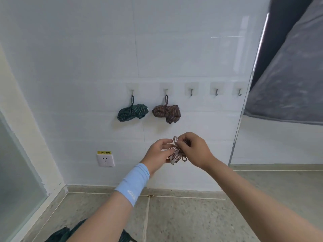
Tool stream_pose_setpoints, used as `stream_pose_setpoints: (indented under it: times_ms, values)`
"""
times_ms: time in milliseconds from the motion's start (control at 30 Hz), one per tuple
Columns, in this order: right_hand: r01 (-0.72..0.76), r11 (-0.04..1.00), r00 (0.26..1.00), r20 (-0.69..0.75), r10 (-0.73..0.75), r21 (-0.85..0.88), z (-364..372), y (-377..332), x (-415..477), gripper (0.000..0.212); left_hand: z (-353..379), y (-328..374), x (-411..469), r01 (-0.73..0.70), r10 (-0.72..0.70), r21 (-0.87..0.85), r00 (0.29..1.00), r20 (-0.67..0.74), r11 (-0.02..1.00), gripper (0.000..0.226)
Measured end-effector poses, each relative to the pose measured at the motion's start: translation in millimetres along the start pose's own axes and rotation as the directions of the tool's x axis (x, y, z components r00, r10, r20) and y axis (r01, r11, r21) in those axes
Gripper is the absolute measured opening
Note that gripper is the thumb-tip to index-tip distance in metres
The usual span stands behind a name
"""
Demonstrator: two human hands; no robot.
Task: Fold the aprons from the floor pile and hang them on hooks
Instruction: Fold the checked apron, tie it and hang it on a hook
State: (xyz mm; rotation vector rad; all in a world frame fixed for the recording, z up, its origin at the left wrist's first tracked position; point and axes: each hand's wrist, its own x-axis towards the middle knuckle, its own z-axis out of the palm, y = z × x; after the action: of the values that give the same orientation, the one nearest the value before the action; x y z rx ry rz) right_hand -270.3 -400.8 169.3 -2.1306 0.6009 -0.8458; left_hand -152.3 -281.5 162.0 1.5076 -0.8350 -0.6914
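Note:
A small bundled brown-and-white checked apron is held in front of the white tiled wall, below the hooks. My left hand cups the bundle from the left. My right hand pinches its strap loop at the top. A dark green striped apron bundle hangs from the leftmost hook. A brown striped bundle hangs from the second hook. Three bare hooks follow to the right, the nearest one above my right hand. More dark green striped cloth lies on the floor at the bottom left.
A wall socket with a yellow label sits low on the wall at the left. A glass partition edge and grey fabric stand at the right. A frosted glass door borders the left. The floor is speckled stone.

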Motion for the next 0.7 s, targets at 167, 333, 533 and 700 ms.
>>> stream_pose_setpoints:
  times_ms: [167,333,533,700]
  values:
    - [0.005,0.998,0.994,-0.11,0.003,0.068,-43,-7,37,0.014,35,58,52,-0.148,0.158,0.105,0.983,-0.092,0.983,0.018]
    - [0.018,0.998,0.98,-0.199,-0.005,0.061,-76,-6,75,0.015,58,94,96,-0.143,0.16,0.127,0.979,-0.13,0.982,0.006]
    - [-0.031,0.999,0.958,-0.286,0.023,-0.025,-90,-14,126,0.013,63,133,133,-0.141,0.236,0.346,0.939,-0.249,0.928,0.011]
    - [-0.129,0.99,0.939,-0.329,0.104,-0.055,-83,-18,157,0.013,59,145,161,-0.053,0.246,0.54,0.924,-0.291,0.84,0.026]
